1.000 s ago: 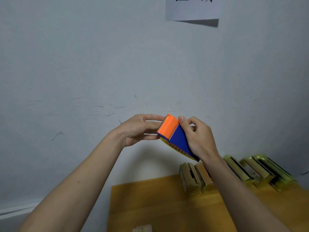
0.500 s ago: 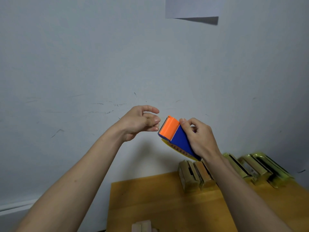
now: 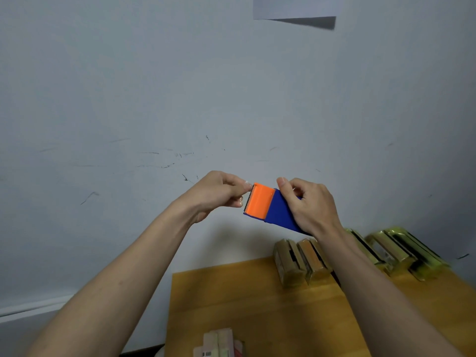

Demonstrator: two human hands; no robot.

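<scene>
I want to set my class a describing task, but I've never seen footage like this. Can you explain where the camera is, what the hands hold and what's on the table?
There is no machine here, only a person's two bare hands. They are filmed by one wide-angle camera worn on the head, looking forward and down. The right hand grips a plastic tape dispenser with a blue body and an orange toothed end. The left hand pinches at that toothed edge, on what looks like a strip of clear tape. Below is a yellow-brown wooden table against a pale wall. Small blocks wrapped in yellowish film stand at its back. Pale packets, one with a barcode, lie at its near edge.
</scene>
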